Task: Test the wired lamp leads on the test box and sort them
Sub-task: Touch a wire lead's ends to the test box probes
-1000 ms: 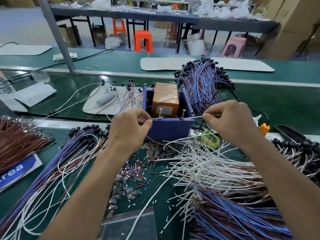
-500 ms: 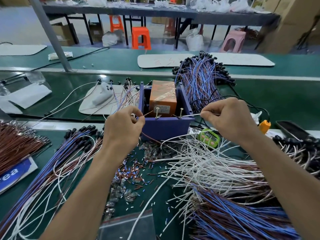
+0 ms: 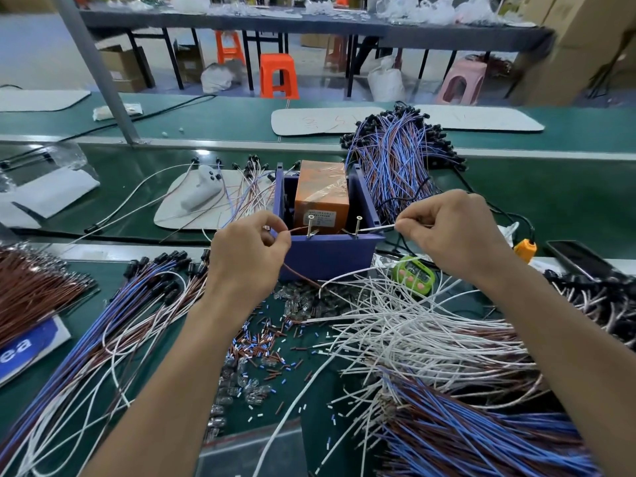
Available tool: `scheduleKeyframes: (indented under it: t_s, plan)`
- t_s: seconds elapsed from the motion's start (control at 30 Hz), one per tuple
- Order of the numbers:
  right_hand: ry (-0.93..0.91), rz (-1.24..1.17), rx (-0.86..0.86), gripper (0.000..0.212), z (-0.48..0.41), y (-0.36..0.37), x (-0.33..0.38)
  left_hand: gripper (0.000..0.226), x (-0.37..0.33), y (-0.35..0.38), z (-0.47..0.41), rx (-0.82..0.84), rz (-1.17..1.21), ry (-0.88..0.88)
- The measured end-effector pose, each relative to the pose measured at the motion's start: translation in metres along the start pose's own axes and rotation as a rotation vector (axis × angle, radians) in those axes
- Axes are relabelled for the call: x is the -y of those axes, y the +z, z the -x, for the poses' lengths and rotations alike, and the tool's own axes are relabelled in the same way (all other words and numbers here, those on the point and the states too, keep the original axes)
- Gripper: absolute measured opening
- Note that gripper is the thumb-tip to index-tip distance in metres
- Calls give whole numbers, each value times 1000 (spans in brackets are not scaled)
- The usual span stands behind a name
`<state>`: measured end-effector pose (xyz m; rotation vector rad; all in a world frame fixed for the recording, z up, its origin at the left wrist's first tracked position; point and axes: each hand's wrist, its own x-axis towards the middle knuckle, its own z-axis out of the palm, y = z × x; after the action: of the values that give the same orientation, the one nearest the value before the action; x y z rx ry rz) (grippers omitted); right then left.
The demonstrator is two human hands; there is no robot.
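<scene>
A factory assembly line: green conveyor bench [image 3: 568,201], heaped wire bundles [image 3: 395,160], plastic stools [image 3: 277,75], stacked cartons [image 3: 578,39].

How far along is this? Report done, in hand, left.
Done, seemingly: blue-brown-white lead bundle at left. In hand: left hand pinches a brown lead, right hand a white lead, at the screws of the purple plastic test box. Left: tangled white lead heap.

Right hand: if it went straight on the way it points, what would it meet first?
The right hand pinches a white lead aimed left; first in line is the right screw on the test box rim. The lead's tip looks to be at it, though depth is unclear.
</scene>
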<state>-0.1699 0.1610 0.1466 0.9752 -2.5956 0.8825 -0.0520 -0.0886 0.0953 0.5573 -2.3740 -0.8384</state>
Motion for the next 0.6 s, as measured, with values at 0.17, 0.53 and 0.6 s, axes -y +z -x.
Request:
scheduleKeyframes:
  t_s: [0.17, 0.53, 0.6]
  plan:
    - [-9, 23, 26, 8, -7, -5, 2, 7, 0, 0, -1, -5, 7, -10]
    - [-39, 104, 82, 9, -16, -1, 5, 6, -4, -2, -2, -10, 15, -20]
    - [-29, 134, 76, 11, -16, 1, 5, 6, -3, -2, -1, -13, 9, -18]
